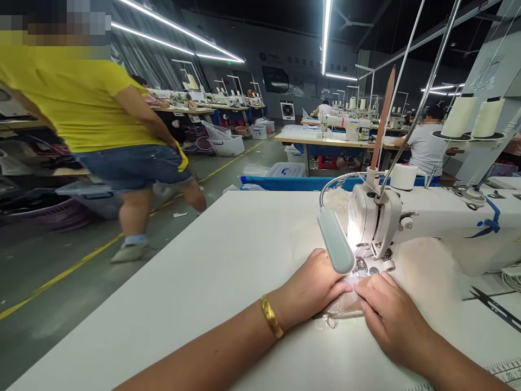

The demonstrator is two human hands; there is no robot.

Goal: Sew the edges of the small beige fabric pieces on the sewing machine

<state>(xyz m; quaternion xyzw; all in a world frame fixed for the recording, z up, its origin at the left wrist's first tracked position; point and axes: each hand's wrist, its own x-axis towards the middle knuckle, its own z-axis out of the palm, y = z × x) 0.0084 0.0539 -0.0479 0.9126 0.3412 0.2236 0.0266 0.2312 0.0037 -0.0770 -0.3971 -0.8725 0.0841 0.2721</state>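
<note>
White, sheer fabric [344, 305] lies under left hand [311, 288] and right hand [394, 317], probably steadied beside the white sewing machine [439, 214]. I cannot tell either grip's closure.

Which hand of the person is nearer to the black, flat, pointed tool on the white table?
Right. The right hand is left of the black, flat, pointed tool, apart from it; the left hand is farther left.

Fabric [344, 307] — sheer cloth; sewing machine [439, 216] — smooth, slightly glossy; lamp head [336, 242] matt plastic; tabletop [195, 304] smooth; bracelet [272, 317] shiny metal.
</note>
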